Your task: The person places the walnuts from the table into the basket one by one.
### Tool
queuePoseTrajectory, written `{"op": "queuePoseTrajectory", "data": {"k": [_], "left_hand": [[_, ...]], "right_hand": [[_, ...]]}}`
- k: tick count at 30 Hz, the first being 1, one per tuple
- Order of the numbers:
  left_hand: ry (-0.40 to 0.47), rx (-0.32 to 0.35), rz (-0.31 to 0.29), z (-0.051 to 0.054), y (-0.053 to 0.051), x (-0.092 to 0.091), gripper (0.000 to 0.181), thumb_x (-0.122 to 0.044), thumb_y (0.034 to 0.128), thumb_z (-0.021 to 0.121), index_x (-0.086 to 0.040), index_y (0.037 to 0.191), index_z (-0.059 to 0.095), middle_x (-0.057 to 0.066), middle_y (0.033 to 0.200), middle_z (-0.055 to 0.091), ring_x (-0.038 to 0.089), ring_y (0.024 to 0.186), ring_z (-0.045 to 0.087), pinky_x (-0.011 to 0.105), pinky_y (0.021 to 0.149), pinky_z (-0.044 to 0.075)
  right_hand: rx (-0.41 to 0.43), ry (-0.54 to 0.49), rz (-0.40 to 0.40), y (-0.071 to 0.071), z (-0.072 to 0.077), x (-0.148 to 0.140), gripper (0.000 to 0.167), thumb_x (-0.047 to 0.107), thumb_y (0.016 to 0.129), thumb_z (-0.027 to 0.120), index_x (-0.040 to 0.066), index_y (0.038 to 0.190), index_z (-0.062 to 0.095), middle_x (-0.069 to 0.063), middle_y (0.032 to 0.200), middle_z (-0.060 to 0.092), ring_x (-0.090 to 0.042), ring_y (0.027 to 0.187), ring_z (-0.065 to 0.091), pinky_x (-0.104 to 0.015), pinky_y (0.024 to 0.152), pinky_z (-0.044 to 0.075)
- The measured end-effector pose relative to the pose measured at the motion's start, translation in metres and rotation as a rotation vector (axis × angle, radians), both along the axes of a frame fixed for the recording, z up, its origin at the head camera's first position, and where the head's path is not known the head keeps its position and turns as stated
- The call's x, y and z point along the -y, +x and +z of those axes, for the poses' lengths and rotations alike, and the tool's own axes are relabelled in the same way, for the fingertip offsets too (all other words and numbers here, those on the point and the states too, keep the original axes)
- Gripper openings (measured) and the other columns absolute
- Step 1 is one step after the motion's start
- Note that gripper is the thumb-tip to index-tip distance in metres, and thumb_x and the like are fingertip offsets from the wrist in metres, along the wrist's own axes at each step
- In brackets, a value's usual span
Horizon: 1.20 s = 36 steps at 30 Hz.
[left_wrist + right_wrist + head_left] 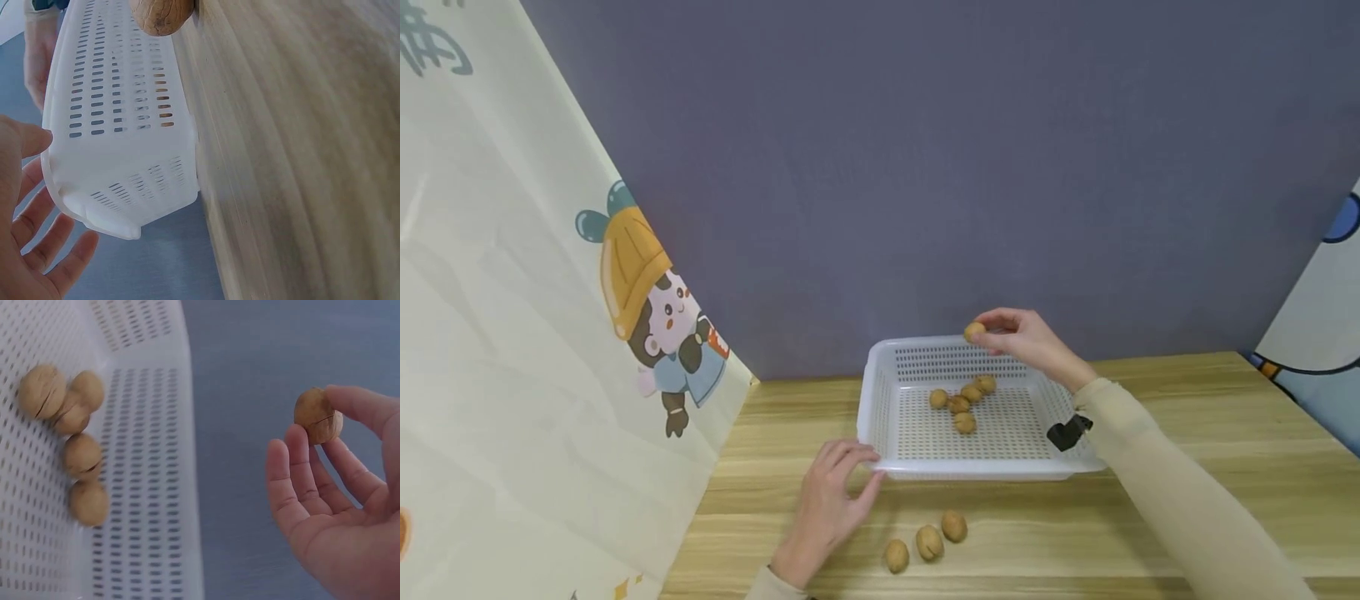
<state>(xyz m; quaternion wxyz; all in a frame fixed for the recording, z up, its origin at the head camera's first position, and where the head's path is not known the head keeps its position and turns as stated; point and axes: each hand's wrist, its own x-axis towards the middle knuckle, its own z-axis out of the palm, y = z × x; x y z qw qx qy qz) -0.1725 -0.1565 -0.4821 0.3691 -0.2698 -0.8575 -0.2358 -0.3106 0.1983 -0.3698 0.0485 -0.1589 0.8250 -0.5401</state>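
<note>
My right hand pinches a walnut between thumb and fingers, above the far rim of a white plastic basket. In the right wrist view, the right hand is seen beside the basket's perforated wall. Several walnuts lie together on the basket's floor. My left hand rests at the basket's near left corner. The left wrist view has the left thumb at the rim and the other fingers spread loosely beyond the corner.
Three walnuts lie on the wood-grain table in front of the basket. A dark blue-grey panel stands behind it. To the left is a white sheet printed with a cartoon figure.
</note>
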Motion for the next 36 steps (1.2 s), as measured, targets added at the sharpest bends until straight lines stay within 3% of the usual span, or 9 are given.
{"op": "queuePoseTrajectory", "data": {"k": [4, 11, 17, 23, 27, 36], "left_hand": [[0.007, -0.006, -0.003, -0.002, -0.001, -0.003, 0.028, -0.018, 0.0765, 0.091, -0.016, 0.100, 0.077, -0.002, 0.106, 0.076, 0.017, 0.104, 0.071, 0.035, 0.090, 0.063], [0.009, -0.018, -0.001, 0.000, -0.003, -0.004, 0.027, -0.018, 0.0769, 0.091, -0.016, 0.100, 0.077, -0.002, 0.107, 0.076, 0.017, 0.102, 0.071, 0.033, 0.089, 0.063], [0.005, -0.008, 0.000, -0.002, -0.002, -0.004, 0.030, -0.017, 0.0749, 0.093, -0.016, 0.100, 0.077, -0.002, 0.107, 0.076, 0.016, 0.101, 0.070, 0.032, 0.088, 0.062], [0.009, 0.005, 0.006, -0.002, -0.002, -0.003, 0.029, -0.019, 0.0761, 0.092, -0.017, 0.101, 0.077, -0.003, 0.108, 0.077, 0.016, 0.103, 0.070, 0.032, 0.091, 0.062], [0.006, 0.005, 0.007, -0.002, -0.002, -0.002, 0.028, -0.020, 0.0768, 0.091, -0.017, 0.101, 0.077, -0.003, 0.108, 0.077, 0.016, 0.104, 0.070, 0.032, 0.091, 0.062], [0.005, 0.016, 0.007, -0.002, -0.001, -0.002, 0.027, -0.022, 0.0780, 0.091, -0.017, 0.101, 0.077, -0.002, 0.108, 0.077, 0.017, 0.105, 0.070, 0.032, 0.093, 0.061]], "right_hand": [[0.012, 0.054, -0.002, -0.014, -0.017, -0.003, 0.055, 0.042, 0.100, 0.074, 0.008, 0.141, 0.062, -0.018, 0.141, 0.066, -0.022, 0.107, 0.071, -0.040, 0.094, 0.062], [0.091, 0.070, -0.017, -0.028, -0.043, -0.009, 0.066, 0.041, 0.100, 0.073, 0.000, 0.148, 0.055, -0.024, 0.147, 0.060, -0.037, 0.125, 0.067, -0.051, 0.106, 0.059], [0.147, 0.098, 0.053, -0.035, -0.062, -0.015, 0.060, 0.035, 0.100, 0.074, -0.004, 0.144, 0.058, -0.024, 0.139, 0.065, -0.038, 0.121, 0.069, -0.053, 0.105, 0.060], [0.179, 0.258, 0.151, -0.037, -0.067, -0.015, 0.049, 0.031, 0.096, 0.078, 0.000, 0.133, 0.068, -0.014, 0.119, 0.075, -0.029, 0.104, 0.073, -0.051, 0.096, 0.063], [0.189, 0.336, 0.198, -0.036, -0.068, -0.016, 0.052, 0.031, 0.094, 0.079, -0.001, 0.133, 0.068, -0.010, 0.109, 0.076, -0.026, 0.091, 0.070, -0.048, 0.089, 0.063], [0.216, 0.350, 0.207, -0.033, -0.073, -0.011, 0.055, 0.027, 0.091, 0.082, -0.003, 0.134, 0.066, -0.012, 0.115, 0.077, -0.025, 0.090, 0.072, -0.045, 0.087, 0.064]]}}
